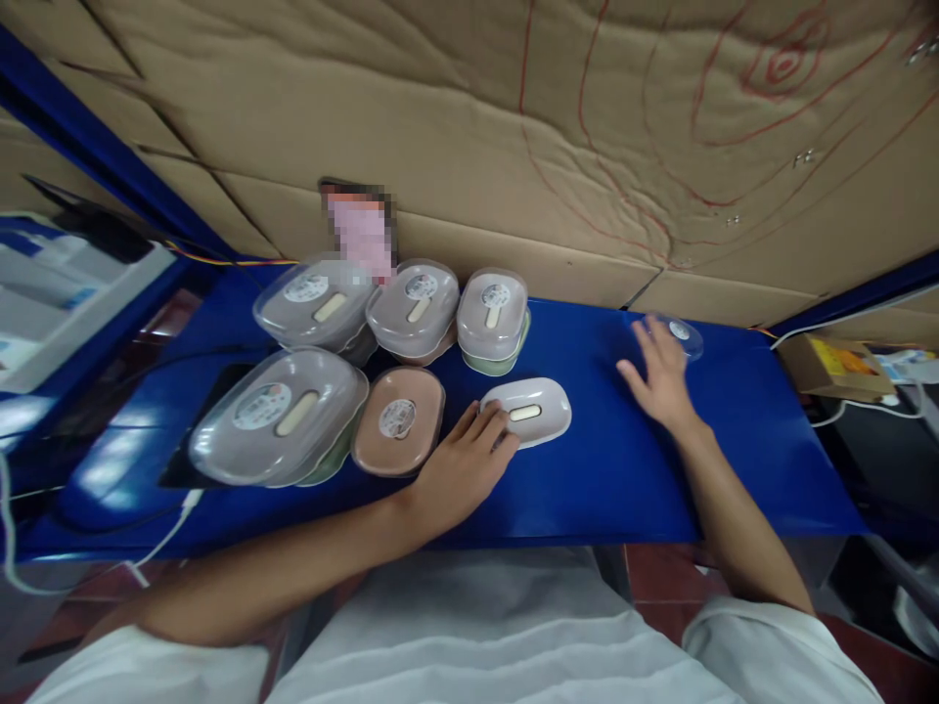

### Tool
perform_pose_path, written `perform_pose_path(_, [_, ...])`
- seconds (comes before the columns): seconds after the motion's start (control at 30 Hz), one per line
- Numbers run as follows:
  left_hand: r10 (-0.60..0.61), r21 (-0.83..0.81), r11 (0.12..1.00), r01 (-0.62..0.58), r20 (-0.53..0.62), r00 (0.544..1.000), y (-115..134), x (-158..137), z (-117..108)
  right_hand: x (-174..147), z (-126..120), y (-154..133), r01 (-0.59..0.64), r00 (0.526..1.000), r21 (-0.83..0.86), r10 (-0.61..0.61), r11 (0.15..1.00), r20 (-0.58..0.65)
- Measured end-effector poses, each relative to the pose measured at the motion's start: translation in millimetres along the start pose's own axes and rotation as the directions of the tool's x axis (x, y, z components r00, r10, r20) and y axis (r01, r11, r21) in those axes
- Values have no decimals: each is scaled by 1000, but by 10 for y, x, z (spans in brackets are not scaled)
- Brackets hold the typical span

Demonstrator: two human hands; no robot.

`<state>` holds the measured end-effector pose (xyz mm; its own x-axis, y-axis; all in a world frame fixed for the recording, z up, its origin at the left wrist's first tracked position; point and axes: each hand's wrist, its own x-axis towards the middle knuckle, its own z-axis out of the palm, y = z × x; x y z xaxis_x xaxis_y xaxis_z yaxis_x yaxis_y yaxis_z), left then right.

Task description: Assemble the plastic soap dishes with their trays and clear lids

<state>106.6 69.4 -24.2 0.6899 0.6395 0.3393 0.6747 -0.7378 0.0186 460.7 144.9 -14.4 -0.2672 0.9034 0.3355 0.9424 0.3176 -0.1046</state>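
Bent over the left end of a small pale grey oval food box point(547, 403) is my left hand point(469, 460). Its fingers and thumb grip the box's rim, and a cream tab lies along the middle of the box's top. Over to the right, my right hand point(662, 383) has its fingers spread and its thumb apart. It is at a clear plastic lid point(684, 337) with a round sticker and partly covers it; whether they touch I cannot tell. Left of the small box sits a brown food box point(381, 445) under a clear cover with a round sticker.
Stacked food boxes with clear covers stand at the back left: a large one point(312, 303), a middle one point(407, 308) and a smaller one point(490, 303). Another large stack point(271, 416) is nearer me. A pixelated phone-like object point(363, 230) leans on the cardboard wall point(455, 127).
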Motion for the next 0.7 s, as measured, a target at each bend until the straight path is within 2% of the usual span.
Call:
perform_pose_path(0.07, [-29, -11, 1000, 29, 0, 1000, 9, 6, -19, 36, 26, 368, -266, 963, -109, 258, 958, -81])
perform_pose_path(0.1, [-46, -16, 999, 45, -2, 999, 14, 10, -29, 35, 49, 520, -335, 942, -130, 325, 933, -88])
perform_pose_path(0.17, [-78, -23, 997, 77, -12, 997, 20, 19, -50, 6, 101, 708, -341, 940, -130, 339, 931, -43])
perform_pose_path(0.23, [-85, -36, 996, 84, -26, 996, 20, 28, -66, -30, 144, 727, -236, 970, -83, 239, 968, 31])
perform_pose_path(0.33, [-78, -98, 992, 75, -19, 997, 13, 29, -65, -57, 163, 536, -98, 990, 45, 93, 994, 103])
perform_pose_path(0.4, [-81, -175, 982, 78, -10, 997, 14, 18, -50, -61, 134, 367, -53, 991, 176, 31, 983, 127])
perform_pose_path(0.5, [-128, -311, 944, 112, -32, 991, 29, -7, -28, -79, 33, 132, 1, 989, 387, -59, 922, 138])
perform_pose_path(0.57, [-185, -400, 904, 151, -47, 982, 42, -18, -21, -108, -45, -36, 54, 974, 469, -149, 882, 169])
perform_pose_path(0.7, [-247, -504, 840, 200, -27, 969, 43, -17, -14, -184, -122, -419, 199, 906, 529, -361, 825, 223])
